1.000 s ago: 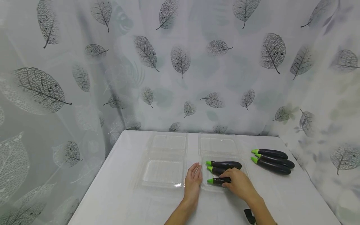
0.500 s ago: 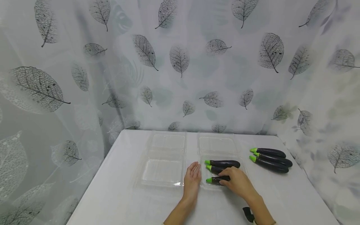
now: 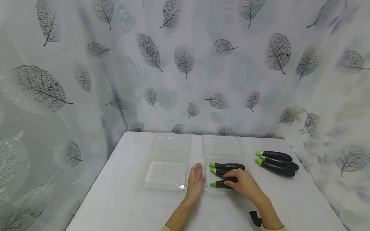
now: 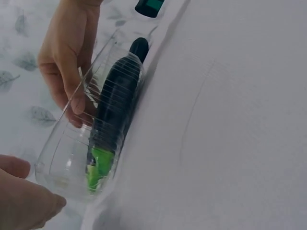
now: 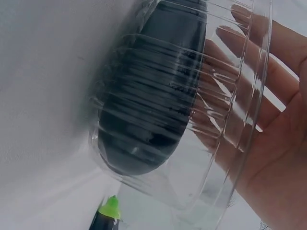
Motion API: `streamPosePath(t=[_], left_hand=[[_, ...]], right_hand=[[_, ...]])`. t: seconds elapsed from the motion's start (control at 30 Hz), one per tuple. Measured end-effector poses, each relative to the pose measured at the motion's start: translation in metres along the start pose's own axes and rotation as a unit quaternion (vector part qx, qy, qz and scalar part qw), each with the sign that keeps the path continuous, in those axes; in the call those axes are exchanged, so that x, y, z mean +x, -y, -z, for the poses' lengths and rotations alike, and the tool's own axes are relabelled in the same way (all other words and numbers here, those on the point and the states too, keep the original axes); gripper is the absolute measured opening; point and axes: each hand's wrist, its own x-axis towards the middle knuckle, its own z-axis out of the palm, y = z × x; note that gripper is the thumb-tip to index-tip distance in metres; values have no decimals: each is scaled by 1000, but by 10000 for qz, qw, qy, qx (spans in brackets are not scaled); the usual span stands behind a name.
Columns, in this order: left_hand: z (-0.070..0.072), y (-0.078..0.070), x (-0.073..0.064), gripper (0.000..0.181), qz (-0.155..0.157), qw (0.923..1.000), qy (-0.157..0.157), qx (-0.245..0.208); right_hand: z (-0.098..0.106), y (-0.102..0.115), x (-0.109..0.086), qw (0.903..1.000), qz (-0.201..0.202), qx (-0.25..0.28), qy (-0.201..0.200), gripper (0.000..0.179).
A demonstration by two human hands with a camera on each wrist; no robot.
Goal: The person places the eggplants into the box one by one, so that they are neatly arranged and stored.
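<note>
My left hand (image 3: 196,182) has its fingers extended along the left rim of the right-hand clear plastic clamshell box (image 3: 207,188). Inside that box lie a back eggplant (image 3: 229,166), a middle eggplant (image 3: 218,172) and a front eggplant (image 3: 221,184), green stems facing left. My right hand (image 3: 245,185) is over their right ends, thumb and fingers spread apart around the front one. Through the ribbed wall in the right wrist view, loosely extended fingers (image 5: 276,79) show beside an eggplant (image 5: 148,96). The left wrist view shows the box side-on, eggplant (image 4: 115,100) against its wall.
A second clamshell box (image 3: 166,175), lid folded back, lies open to the left. Beyond the filled box spreads its raised lid (image 3: 222,147). Several eggplants (image 3: 277,164) lie together at the right of the white table (image 3: 115,199). A leaf-print curtain (image 3: 185,89) hangs behind.
The right hand's fingers have spread slightly and shifted off the front eggplant, so more of it shows. The left hand stays at the box's left rim.
</note>
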Motion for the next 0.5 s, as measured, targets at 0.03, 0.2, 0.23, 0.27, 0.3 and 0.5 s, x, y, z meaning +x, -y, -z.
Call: streamPosePath(t=[0.03, 0.2, 0.23, 0.27, 0.3, 0.5], left_hand=[[1, -2, 0, 62, 24, 10000, 56, -17], [5, -9, 6, 65, 2, 9998, 165, 134], [6, -11, 8, 65, -5, 9997, 155, 178], [6, -13, 10, 65, -18, 9997, 147, 198], [7, -15, 12, 65, -17, 9997, 138, 222], [6, -28, 23, 66, 97, 9999, 20, 142]], right_hand=[[1, 0, 0, 10000, 60, 40, -58, 23], [8, -3, -4, 9984, 301, 221, -432, 23], [10, -4, -4, 9979, 321, 239, -517, 23], [12, -5, -5, 9973, 314, 254, -612, 23], [14, -7, -4, 9966, 291, 261, -722, 23], [29, -16, -1, 9901, 73, 81, -1397, 27]])
